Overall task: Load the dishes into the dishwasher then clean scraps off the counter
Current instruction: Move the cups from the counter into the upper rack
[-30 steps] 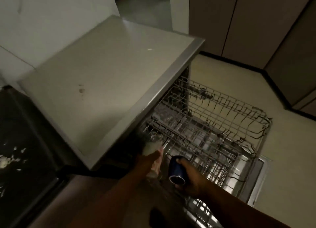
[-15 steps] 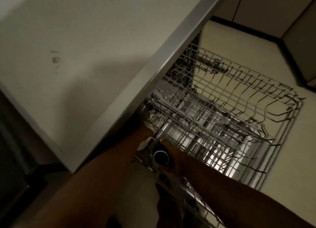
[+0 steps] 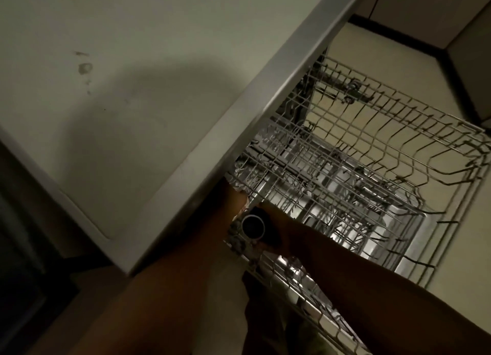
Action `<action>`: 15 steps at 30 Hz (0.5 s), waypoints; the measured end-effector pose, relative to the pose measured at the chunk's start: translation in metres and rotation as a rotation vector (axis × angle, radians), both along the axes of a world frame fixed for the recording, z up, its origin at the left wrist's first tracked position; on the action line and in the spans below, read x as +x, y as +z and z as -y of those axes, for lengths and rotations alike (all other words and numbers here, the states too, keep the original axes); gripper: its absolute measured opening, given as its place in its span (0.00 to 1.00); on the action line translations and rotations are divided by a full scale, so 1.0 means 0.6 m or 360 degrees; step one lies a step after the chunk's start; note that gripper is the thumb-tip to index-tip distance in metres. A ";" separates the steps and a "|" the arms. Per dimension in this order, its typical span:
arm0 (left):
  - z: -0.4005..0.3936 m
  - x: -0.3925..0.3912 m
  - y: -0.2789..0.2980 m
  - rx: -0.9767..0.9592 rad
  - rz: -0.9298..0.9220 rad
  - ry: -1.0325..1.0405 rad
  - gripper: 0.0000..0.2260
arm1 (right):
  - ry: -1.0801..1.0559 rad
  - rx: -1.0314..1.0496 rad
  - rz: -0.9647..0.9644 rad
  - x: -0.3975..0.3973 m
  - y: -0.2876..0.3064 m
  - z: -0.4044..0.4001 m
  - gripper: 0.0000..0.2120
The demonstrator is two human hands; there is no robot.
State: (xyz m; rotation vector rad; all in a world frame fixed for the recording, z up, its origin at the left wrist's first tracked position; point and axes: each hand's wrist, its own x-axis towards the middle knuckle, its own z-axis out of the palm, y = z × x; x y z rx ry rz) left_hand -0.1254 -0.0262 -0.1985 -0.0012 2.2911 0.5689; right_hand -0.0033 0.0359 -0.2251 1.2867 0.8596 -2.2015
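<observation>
Loading underway: right hand [image 3: 279, 229] grips cup [image 3: 253, 226] at rack's [image 3: 372, 152] 7 o'clock corner; left hand [image 3: 235, 197] mostly hidden, grip unclear; counter [image 3: 132, 88] stain uncleaned.

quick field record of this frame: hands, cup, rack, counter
right hand: grips the dark cup, at the near corner of the rack
cup: on its side, open mouth facing the camera
left hand: mostly hidden under the counter edge; grip cannot be told
rack: wire, pulled out over the floor
counter: pale top, a small stain on it
</observation>
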 end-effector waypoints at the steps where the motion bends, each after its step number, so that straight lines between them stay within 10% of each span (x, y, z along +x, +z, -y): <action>1: 0.003 0.002 -0.003 0.0037 -0.0007 0.0038 0.28 | 0.0024 -0.0046 0.0008 0.001 -0.001 -0.004 0.23; 10: 0.041 0.031 0.018 0.0140 -0.0271 -0.0093 0.37 | 0.0128 0.0005 0.0047 0.029 0.000 0.010 0.31; 15: 0.065 0.058 0.030 0.0143 -0.0422 -0.0504 0.35 | 0.0350 0.0609 0.0160 0.038 0.040 0.007 0.28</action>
